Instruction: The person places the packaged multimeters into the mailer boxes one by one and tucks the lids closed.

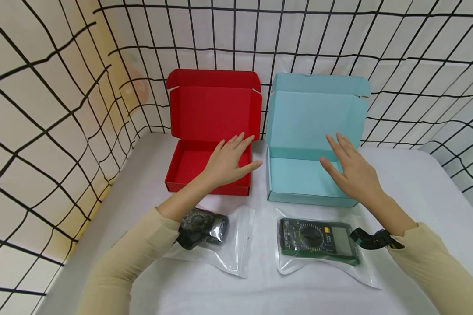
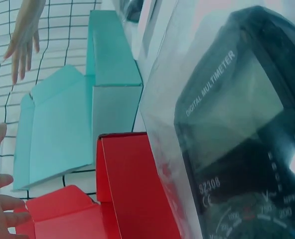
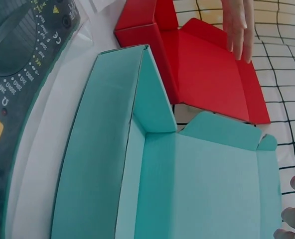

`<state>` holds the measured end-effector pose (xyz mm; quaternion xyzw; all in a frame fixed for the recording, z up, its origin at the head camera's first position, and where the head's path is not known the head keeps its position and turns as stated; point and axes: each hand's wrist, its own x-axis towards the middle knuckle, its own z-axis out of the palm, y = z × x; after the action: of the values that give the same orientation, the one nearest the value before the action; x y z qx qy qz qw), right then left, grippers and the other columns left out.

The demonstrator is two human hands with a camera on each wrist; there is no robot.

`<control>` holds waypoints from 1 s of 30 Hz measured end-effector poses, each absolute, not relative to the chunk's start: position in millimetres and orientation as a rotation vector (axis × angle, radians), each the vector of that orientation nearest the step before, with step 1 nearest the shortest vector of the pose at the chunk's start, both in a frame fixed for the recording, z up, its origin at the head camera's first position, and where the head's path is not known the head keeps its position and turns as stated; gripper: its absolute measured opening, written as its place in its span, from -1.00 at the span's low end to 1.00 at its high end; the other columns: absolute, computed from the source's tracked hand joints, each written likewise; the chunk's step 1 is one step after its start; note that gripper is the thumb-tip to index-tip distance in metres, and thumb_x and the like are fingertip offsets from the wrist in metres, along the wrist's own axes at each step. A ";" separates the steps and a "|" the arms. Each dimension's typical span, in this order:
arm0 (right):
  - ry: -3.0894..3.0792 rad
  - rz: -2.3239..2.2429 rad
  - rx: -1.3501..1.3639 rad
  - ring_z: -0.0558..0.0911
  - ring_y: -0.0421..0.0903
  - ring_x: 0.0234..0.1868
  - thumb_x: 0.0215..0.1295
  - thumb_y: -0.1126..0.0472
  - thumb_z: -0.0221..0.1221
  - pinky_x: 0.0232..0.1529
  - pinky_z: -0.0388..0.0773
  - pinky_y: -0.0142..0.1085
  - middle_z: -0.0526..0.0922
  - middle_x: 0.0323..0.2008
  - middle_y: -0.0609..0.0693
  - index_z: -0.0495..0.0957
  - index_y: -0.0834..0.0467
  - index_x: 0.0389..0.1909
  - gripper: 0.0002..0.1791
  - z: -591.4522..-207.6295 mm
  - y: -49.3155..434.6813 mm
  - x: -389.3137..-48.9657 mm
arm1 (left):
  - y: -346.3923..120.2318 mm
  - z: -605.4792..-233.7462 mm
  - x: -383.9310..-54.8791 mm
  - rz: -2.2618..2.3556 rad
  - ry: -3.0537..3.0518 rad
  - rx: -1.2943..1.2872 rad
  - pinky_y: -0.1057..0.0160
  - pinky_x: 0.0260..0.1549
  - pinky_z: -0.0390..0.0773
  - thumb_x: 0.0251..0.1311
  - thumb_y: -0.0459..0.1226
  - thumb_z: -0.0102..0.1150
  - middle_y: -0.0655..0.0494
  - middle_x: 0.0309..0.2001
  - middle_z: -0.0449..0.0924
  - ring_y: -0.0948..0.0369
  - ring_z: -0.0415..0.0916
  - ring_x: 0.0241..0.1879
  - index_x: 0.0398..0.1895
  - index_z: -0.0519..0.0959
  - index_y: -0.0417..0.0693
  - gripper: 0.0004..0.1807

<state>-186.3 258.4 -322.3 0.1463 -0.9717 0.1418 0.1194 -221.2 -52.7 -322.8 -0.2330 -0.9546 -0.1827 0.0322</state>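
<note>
My left hand (image 1: 229,162), fingers spread and straight, hovers over the right part of an open red box (image 1: 209,189). Over the right side of an open light blue box (image 1: 311,199) is my right hand (image 1: 351,170), its fingers extended too. Neither hand holds anything. In front of the red box, a black digital multimeter (image 1: 205,225) lies in a clear plastic bag (image 1: 236,258), partly hidden by my left sleeve and wrist camera. Another multimeter (image 1: 317,238), dark with a green edge, lies bagged before the blue box. The left wrist view shows the black multimeter's screen (image 2: 237,109) close up.
Both box lids, the red lid (image 1: 214,109) and the blue lid (image 1: 315,116), stand raised at the back. Behind them and along the left runs a black wire grid (image 1: 234,52). A white cloth (image 1: 260,288) covers the table.
</note>
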 end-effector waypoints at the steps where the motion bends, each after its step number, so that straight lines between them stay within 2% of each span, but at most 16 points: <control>1: -2.842 0.422 0.423 0.01 0.14 0.39 0.35 -0.20 -0.22 -0.28 0.40 0.20 -0.18 0.44 -0.03 -0.21 -0.17 0.41 -0.32 -323.3 259.3 -185.9 | -51.5 -323.2 -221.1 -0.561 -2.938 -0.724 -0.04 0.34 -0.15 0.12 0.23 -0.08 0.03 0.42 -0.04 0.08 -0.07 0.39 0.41 0.01 0.13 -0.17; 8: -2.846 0.470 0.400 0.01 0.17 0.38 0.37 -0.19 -0.24 -0.27 0.38 0.23 -0.19 0.44 0.00 -0.23 -0.16 0.42 -0.33 -329.2 263.3 -186.6 | -43.2 -325.5 -219.8 -0.528 -2.942 -0.763 -0.01 0.33 -0.06 0.12 0.20 -0.05 0.01 0.40 0.02 0.07 0.03 0.36 0.40 0.04 0.04 -0.16; 12: -2.855 0.607 0.380 0.01 0.20 0.38 0.37 -0.15 -0.20 -0.04 0.26 0.28 -0.14 0.43 0.02 -0.18 -0.14 0.41 -0.33 -334.2 268.0 -185.7 | -36.3 -330.1 -218.3 -0.501 -2.908 -0.838 0.01 0.30 0.06 0.13 0.19 -0.05 0.02 0.38 0.09 0.08 0.14 0.32 0.39 0.06 0.04 -0.19; 16: -2.814 0.773 0.362 0.07 0.22 0.35 0.37 -0.07 -0.13 0.18 0.06 0.23 0.04 0.38 0.14 -0.02 -0.01 0.40 -0.37 -339.8 276.0 -185.1 | -29.2 -334.9 -214.8 -0.497 -2.877 -0.917 0.03 0.27 0.13 0.14 0.18 -0.05 0.03 0.35 0.16 0.10 0.20 0.29 0.38 0.09 0.04 -0.20; 20: -2.771 0.836 0.344 0.14 0.23 0.32 0.37 -0.03 -0.11 0.20 0.09 0.19 0.16 0.33 0.23 0.08 0.08 0.37 -0.40 -344.0 282.9 -185.1 | -22.6 -338.0 -210.6 -0.482 -2.866 -0.974 0.05 0.27 0.12 0.14 0.19 -0.06 0.09 0.33 0.19 0.14 0.22 0.27 0.38 0.10 0.06 -0.22; 30: -2.751 0.810 0.302 0.10 0.24 0.34 0.35 -0.02 -0.07 0.21 0.06 0.20 0.12 0.33 0.27 0.12 0.19 0.34 -0.38 -355.7 294.5 -187.9 | -11.6 -341.8 -206.6 -0.395 -2.869 -1.043 0.07 0.25 0.15 0.14 0.20 -0.07 0.16 0.29 0.28 0.17 0.25 0.25 0.35 0.16 0.13 -0.26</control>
<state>-187.9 294.5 -355.7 0.1039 -0.9461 0.2785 0.1286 -206.6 -11.6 -341.8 -0.3387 -0.9316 -0.1282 0.0319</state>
